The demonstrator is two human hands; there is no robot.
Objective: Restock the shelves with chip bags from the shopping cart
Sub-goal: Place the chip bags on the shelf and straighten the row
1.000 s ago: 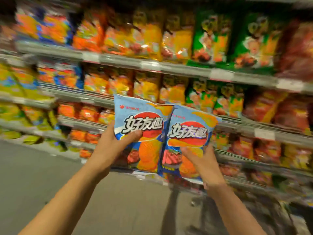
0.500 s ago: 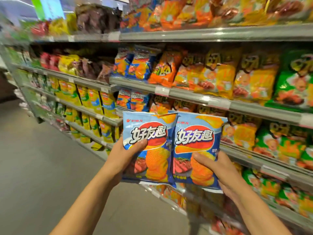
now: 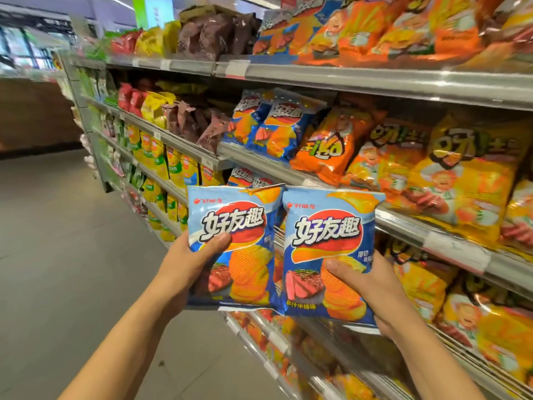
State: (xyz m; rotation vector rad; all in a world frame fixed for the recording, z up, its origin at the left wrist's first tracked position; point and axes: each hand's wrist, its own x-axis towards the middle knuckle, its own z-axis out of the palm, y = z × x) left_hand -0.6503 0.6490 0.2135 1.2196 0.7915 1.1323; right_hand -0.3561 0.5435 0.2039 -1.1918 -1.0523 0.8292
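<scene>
Before the shelves (image 3: 375, 82), both hands, arms outstretched, grip upright chip bags, left hand (image 3: 187, 267) and right hand (image 3: 372, 287).

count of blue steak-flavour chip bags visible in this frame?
6 at least. One in the left hand, one in the right hand, two on the shelf above, two tops peeking behind the held bags. More may be hidden.
</scene>
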